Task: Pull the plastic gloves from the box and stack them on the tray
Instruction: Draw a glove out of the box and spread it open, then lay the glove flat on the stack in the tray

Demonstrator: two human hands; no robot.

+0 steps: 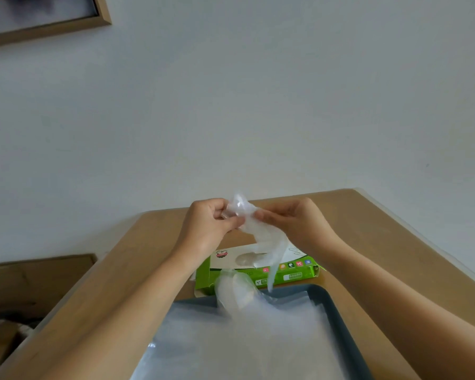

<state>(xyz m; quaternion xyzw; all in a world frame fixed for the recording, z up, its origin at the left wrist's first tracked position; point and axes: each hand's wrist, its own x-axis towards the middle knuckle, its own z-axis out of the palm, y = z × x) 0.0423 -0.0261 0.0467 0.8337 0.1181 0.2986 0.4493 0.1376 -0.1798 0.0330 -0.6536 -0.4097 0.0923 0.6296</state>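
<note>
- One clear plastic glove (254, 229) is pinched between left hand (209, 223) and right hand (291, 223), above the green glove box (258, 272).
- Stacked gloves (244, 338) are laid on the grey tray (337, 314).

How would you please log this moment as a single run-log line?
left hand: pinches glove | right hand: pinches glove | glove: hangs over box | tray: holds glove stack

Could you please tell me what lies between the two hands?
In the head view, a clear plastic glove stretches between the left hand and right hand, both pinching it.
</note>
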